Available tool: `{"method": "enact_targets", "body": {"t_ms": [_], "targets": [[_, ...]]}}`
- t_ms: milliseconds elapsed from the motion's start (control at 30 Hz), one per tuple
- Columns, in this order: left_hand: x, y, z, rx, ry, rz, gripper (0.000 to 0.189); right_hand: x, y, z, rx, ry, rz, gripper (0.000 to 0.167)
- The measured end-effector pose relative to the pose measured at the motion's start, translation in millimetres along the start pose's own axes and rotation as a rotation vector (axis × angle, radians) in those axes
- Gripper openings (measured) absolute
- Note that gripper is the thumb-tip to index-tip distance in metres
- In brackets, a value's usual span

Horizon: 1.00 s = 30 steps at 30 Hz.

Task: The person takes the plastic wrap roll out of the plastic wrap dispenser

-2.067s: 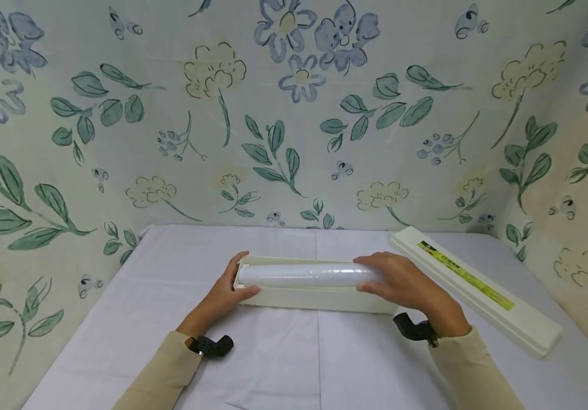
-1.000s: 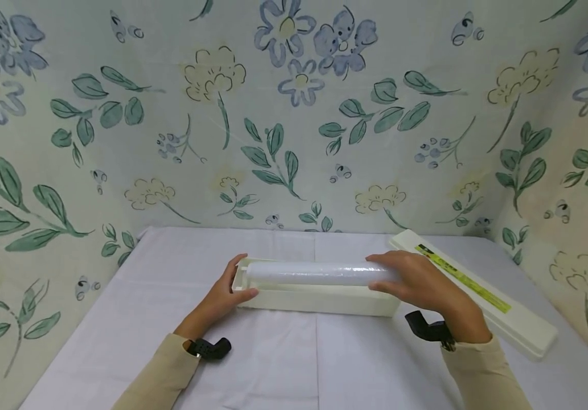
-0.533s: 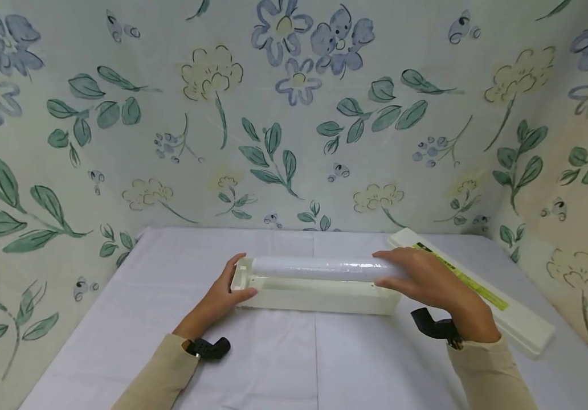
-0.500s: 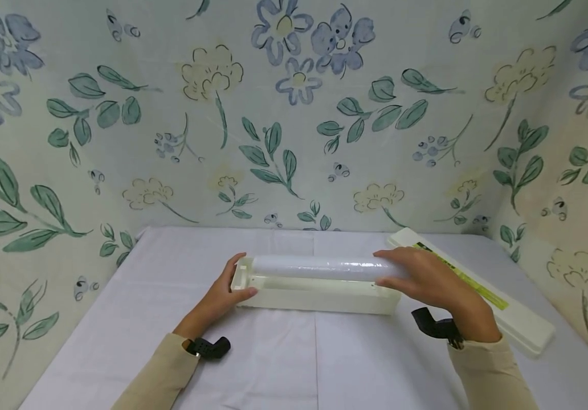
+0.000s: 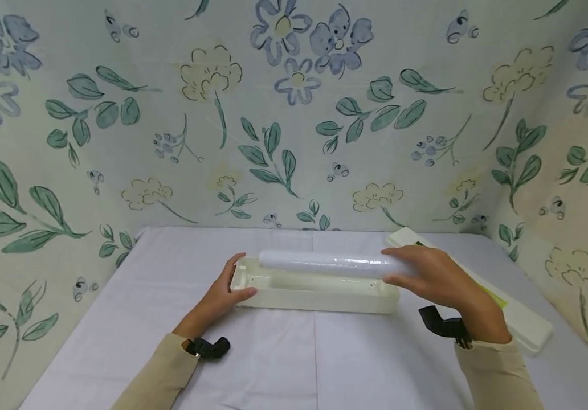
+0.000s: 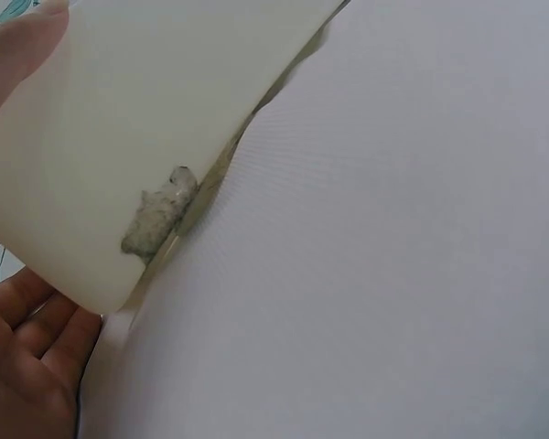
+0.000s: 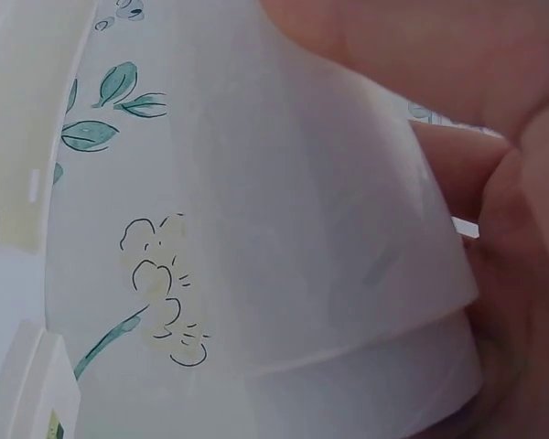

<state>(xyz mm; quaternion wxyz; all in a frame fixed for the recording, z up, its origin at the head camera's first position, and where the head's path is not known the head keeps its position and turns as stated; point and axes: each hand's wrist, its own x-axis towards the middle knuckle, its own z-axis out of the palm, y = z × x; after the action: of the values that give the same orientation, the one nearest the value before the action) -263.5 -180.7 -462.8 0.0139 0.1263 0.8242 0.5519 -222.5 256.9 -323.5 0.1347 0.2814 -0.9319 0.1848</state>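
Note:
My right hand (image 5: 435, 280) grips the right end of a shiny white roll of cling film (image 5: 319, 262). The roll lies level over the far rim of a long cream box (image 5: 319, 302), so the hollow inside shows. At the box's left end, my left hand (image 5: 226, 290) holds on, thumb on the near wall and fingers round behind. The left wrist view shows the box's lower corner (image 6: 119, 165) with a grey smudge, against the white cloth. In the right wrist view, thumb and fingers wrap the roll (image 7: 320, 229) near its stepped core end.
A long white lid (image 5: 525, 326) with a yellow-green label lies slanted at the right, partly hidden behind my right hand. White cloth (image 5: 171, 267) covers the table. A floral curtain (image 5: 294, 142) hangs behind and at both sides.
The roll has come up out of the box and shifted right and back, held by my right hand. The box's inside has come into view. My left hand keeps its hold on the box end.

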Motion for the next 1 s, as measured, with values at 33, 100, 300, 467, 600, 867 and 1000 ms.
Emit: {"method": "enact_targets", "body": {"t_ms": [33, 100, 300, 467, 600, 867, 1000], "targets": [[0.1, 0.0, -0.1, -0.001, -0.001, -0.003, 0.091, -0.6, 0.1, -1.0, 0.000, -0.002, 0.003, 0.052], [0.3, -0.4, -0.6, 0.002, 0.000, -0.008, 0.091, -1.5, 0.9, -2.9, -0.004, 0.000, 0.005, 0.052], [2.7, 0.3, -0.8, 0.011, 0.009, 0.012, 0.091, -3.8, 5.3, -6.1, -0.007, 0.013, 0.010, 0.051], [2.2, 0.1, -0.7, 0.000, -0.006, -0.012, 0.092, -6.5, 7.5, -5.9, -0.008, 0.007, 0.039, 0.054], [2.2, 1.6, 0.5, -0.003, -0.001, -0.023, 0.091, -8.7, 9.3, -6.3, -0.027, 0.024, 0.039, 0.053], [0.9, 0.6, 3.1, 0.000, 0.002, -0.026, 0.092, -11.9, 12.4, -9.8, -0.035, 0.062, 0.031, 0.051], [-0.4, 2.9, 2.0, -0.003, -0.002, -0.034, 0.091, -12.0, 15.9, -10.8, -0.050, 0.083, 0.019, 0.049]]}}
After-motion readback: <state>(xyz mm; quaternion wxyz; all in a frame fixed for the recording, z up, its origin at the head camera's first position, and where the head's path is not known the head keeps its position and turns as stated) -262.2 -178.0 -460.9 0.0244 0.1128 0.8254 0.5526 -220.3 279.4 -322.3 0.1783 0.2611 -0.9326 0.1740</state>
